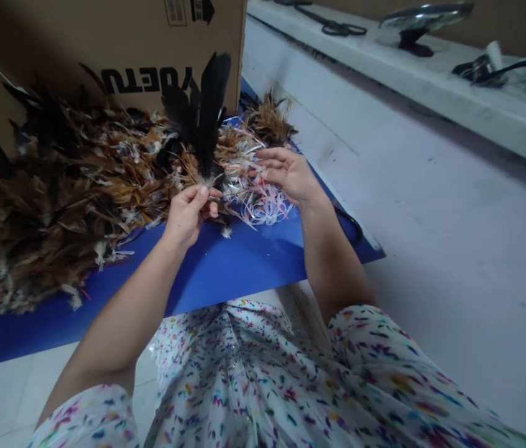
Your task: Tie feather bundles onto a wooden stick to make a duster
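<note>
My left hand (194, 211) pinches the base of a bunch of black feathers (211, 106), which stands upright above the fingertips. To its right, my right hand (286, 173) has its fingers extended and apart over a tangle of white and pink strings (267, 202). Whether a thin strand lies between its thumb and fingers is too small to tell. A long heap of brown feathers (118, 168) spreads behind and to the left of my hands on the blue table (239, 267).
A cardboard box (142, 37) with black lettering stands behind the feathers. Along the right runs a pale wall with a ledge (384, 56), bearing scissors (342, 28), a round object on a black stand (419, 28) and cables. A dark curved bar (354, 227) is beside the table's right edge.
</note>
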A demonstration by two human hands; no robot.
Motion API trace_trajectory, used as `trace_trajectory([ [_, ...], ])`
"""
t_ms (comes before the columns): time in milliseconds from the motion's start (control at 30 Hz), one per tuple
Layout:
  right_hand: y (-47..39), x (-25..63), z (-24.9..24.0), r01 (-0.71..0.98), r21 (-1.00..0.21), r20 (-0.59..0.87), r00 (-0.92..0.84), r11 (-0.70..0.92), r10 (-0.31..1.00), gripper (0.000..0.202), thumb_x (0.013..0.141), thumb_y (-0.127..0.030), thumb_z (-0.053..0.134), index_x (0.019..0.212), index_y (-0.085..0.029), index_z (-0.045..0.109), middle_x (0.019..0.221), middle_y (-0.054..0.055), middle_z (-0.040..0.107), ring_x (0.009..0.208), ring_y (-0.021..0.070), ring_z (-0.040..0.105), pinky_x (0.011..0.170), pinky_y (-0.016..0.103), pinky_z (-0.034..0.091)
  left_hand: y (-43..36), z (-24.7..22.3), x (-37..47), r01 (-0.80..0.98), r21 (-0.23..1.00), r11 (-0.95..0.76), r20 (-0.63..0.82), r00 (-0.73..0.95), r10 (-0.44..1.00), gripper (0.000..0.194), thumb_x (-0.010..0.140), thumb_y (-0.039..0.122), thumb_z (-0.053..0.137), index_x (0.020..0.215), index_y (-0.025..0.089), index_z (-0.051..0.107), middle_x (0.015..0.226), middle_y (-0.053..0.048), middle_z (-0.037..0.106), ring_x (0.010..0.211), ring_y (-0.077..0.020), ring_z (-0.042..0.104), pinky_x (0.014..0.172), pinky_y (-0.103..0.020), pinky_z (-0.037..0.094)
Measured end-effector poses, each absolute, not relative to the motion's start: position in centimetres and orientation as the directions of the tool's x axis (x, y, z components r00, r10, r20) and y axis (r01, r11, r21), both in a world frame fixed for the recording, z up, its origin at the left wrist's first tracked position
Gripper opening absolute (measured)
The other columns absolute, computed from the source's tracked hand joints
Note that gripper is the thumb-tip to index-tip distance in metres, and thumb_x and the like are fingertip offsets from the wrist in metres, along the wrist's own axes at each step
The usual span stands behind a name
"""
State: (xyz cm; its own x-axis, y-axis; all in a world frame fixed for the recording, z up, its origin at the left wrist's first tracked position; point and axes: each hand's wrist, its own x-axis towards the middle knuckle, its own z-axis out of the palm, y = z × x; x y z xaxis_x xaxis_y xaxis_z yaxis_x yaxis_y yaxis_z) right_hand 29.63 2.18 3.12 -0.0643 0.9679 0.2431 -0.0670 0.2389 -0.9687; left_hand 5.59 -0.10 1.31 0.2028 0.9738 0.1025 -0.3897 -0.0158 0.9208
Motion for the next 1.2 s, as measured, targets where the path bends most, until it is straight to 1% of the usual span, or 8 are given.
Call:
trace_trajectory([
  [133, 2.7, 28.6, 2.5, 0.018, -0.952, 0.306, -0.033, 0.307, 0.951, 0.04, 0.063, -0.025, 0.083, 0.099, -0.02, 0.067, 0.092, 0.004, 0.074, 0.087, 0.0211, 0.073, 0.081, 0.04, 0.063, -1.0, 1.5, 6.3, -0.356, 0.929, 0.101, -0.001, 0.269, 0.963, 0.029, 0.079, 0.038, 0.081, 0.075, 0.015, 0.064, 0.072, 0.0, 0.071, 0.049, -0.0047, 0.059, 0.049, -0.016, 0.052],
  [367, 2.6, 26.3, 1.8, 0.119, -0.898, 0.42, -0.066, 0.425, 0.905, 0.038, 0.064, -0.037, 0.087, 0.093, -0.02, 0.068, 0.086, 0.002, 0.072, 0.085, 0.0193, 0.072, 0.081, 0.038, 0.063, -1.8, 1.3, 7.2, -0.316, 0.928, 0.196, -0.085, 0.335, 0.938, 0.029, 0.083, 0.037, 0.078, 0.077, 0.014, 0.063, 0.059, 0.001, 0.066, 0.054, -0.0082, 0.066, 0.056, -0.017, 0.057],
  [500, 2.2, 24.9, 1.4, 0.142, -0.89, 0.425, -0.092, 0.434, 0.901, 0.035, 0.066, -0.039, 0.084, 0.089, -0.021, 0.066, 0.086, 0.002, 0.072, 0.082, 0.0201, 0.071, 0.075, 0.038, 0.064, -1.9, 1.3, 7.2, -0.27, 0.929, 0.255, -0.145, 0.368, 0.918, 0.025, 0.088, 0.033, 0.073, 0.078, 0.013, 0.063, 0.056, 0.001, 0.066, 0.051, -0.0081, 0.065, 0.055, -0.017, 0.056],
  [633, 2.0, 24.4, 1.1, 0.181, -0.881, 0.422, -0.12, 0.438, 0.899, 0.03, 0.069, -0.037, 0.082, 0.085, -0.02, 0.064, 0.083, 0.003, 0.07, 0.085, 0.0212, 0.07, 0.076, 0.037, 0.063, -1.8, 1.4, 7.2, -0.234, 0.933, 0.272, -0.185, 0.335, 0.924, 0.024, 0.088, 0.032, 0.073, 0.077, 0.013, 0.063, 0.054, 0.001, 0.064, 0.047, -0.0076, 0.062, 0.053, -0.017, 0.054],
  [833, 2.3, 25.3, 1.2, 0.134, -0.901, 0.401, -0.109, 0.413, 0.91, 0.039, 0.071, -0.047, 0.083, 0.095, -0.021, 0.067, 0.086, 0.003, 0.072, 0.084, 0.0207, 0.072, 0.07, 0.035, 0.064, -1.5, 1.6, 6.8, -0.263, 0.935, 0.24, -0.16, 0.291, 0.943, 0.021, 0.092, 0.027, 0.068, 0.077, 0.013, 0.065, 0.052, 0.002, 0.061, 0.043, -0.0053, 0.055, 0.049, -0.014, 0.049],
  [967, 3.0, 26.6, 1.1, 0.128, -0.905, 0.405, -0.031, 0.405, 0.914, 0.043, 0.068, -0.052, 0.085, 0.092, -0.021, 0.067, 0.085, 0.003, 0.073, 0.081, 0.02, 0.073, 0.072, 0.036, 0.064, -1.2, 1.7, 6.5, -0.277, 0.936, 0.216, -0.136, 0.281, 0.95, 0.021, 0.09, 0.03, 0.07, 0.078, 0.013, 0.067, 0.054, 0.002, 0.061, 0.045, -0.005, 0.056, 0.049, -0.013, 0.049],
  [1100, 3.8, 27.8, 0.9, 0.161, -0.891, 0.434, 0.031, 0.424, 0.9, 0.042, 0.067, -0.052, 0.084, 0.09, -0.022, 0.067, 0.082, 0.002, 0.073, 0.079, 0.0199, 0.073, 0.072, 0.037, 0.064, -1.0, 1.6, 6.3, -0.276, 0.942, 0.19, -0.118, 0.258, 0.959, 0.022, 0.089, 0.031, 0.072, 0.077, 0.013, 0.067, 0.056, 0.002, 0.062, 0.047, -0.0047, 0.056, 0.049, -0.013, 0.049],
  [1200, 4.0, 28.3, 0.9, 0.183, -0.892, 0.429, 0.058, 0.413, 0.902, 0.036, 0.07, -0.048, 0.083, 0.089, -0.022, 0.067, 0.079, 0.001, 0.072, 0.081, 0.0211, 0.073, 0.07, 0.037, 0.063, -0.8, 1.5, 6.2, -0.281, 0.946, 0.163, -0.095, 0.239, 0.966, 0.022, 0.087, 0.032, 0.074, 0.077, 0.014, 0.067, 0.062, 0.002, 0.064, 0.048, -0.0045, 0.057, 0.049, -0.014, 0.05],
])
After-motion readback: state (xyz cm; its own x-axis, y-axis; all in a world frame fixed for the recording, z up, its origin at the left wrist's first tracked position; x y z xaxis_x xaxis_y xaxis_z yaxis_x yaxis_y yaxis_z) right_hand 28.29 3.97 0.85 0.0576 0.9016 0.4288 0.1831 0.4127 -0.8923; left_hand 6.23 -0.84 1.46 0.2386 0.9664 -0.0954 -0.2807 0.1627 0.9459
